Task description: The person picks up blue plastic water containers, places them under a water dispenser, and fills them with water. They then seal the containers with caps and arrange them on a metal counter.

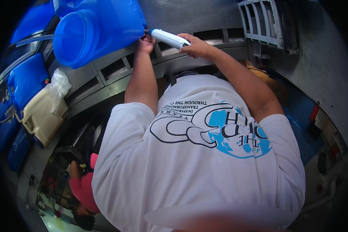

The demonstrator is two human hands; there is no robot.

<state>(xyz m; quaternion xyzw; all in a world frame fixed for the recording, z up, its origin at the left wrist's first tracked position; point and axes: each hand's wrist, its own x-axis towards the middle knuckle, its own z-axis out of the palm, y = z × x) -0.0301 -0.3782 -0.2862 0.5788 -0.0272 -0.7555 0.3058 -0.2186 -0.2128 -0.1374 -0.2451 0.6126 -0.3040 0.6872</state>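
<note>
My right hand (195,45) grips a white handheld cylindrical device (171,39) with a blue end, pointed toward the bottom corner of a large blue plastic container (116,29). Palm up beside that blue end is my left hand (146,45), its fingers curled near the container's corner. Whether it holds anything there is hidden. The container lies with its wide round mouth (75,37) facing left. A clear stream or tube (36,38) crosses into the mouth; I cannot tell which.
A metal counter (188,14) with a slotted front edge runs before me. On the left stand a blue jerrycan (27,75) and a beige jerrycan (43,113) draped with a clear plastic bag (59,87). A white slatted rack (261,21) sits right. Another person in pink (82,188) is behind, lower left.
</note>
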